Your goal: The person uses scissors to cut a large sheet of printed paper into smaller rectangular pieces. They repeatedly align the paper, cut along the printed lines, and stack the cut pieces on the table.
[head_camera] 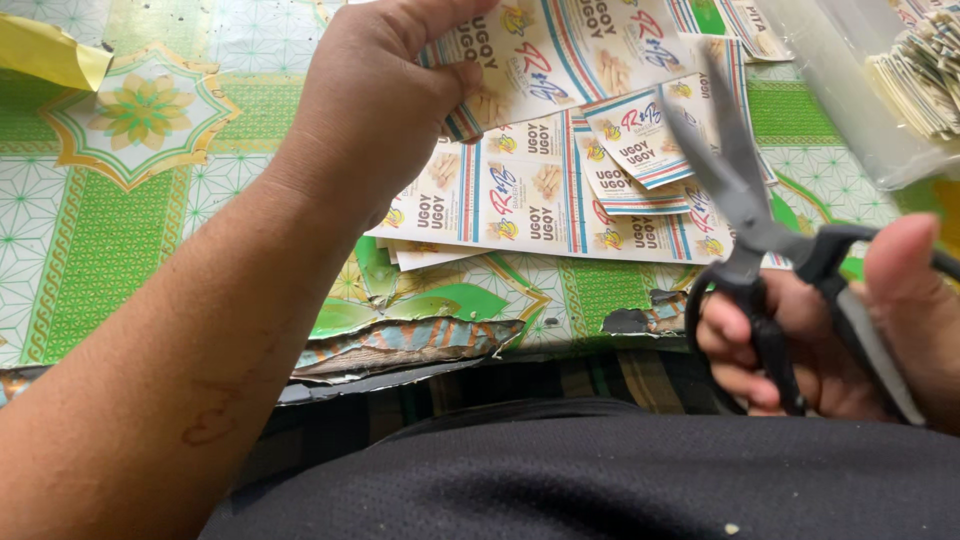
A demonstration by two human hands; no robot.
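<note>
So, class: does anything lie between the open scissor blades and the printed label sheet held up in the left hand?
Nothing visible does. The scissors, gripped in the right hand, point their open blades at the label sheet that the left hand holds; only more label sheets lie on the table underneath.

Green patterned tablecloth with torn edge, clear plastic bag, yellow paper

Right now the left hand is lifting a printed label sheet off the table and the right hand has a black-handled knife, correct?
Not quite. The head view shows the right hand holding black-handled scissors, blades slightly apart, not a knife. The rest stands: the left hand grips a printed label sheet above the table.
</note>
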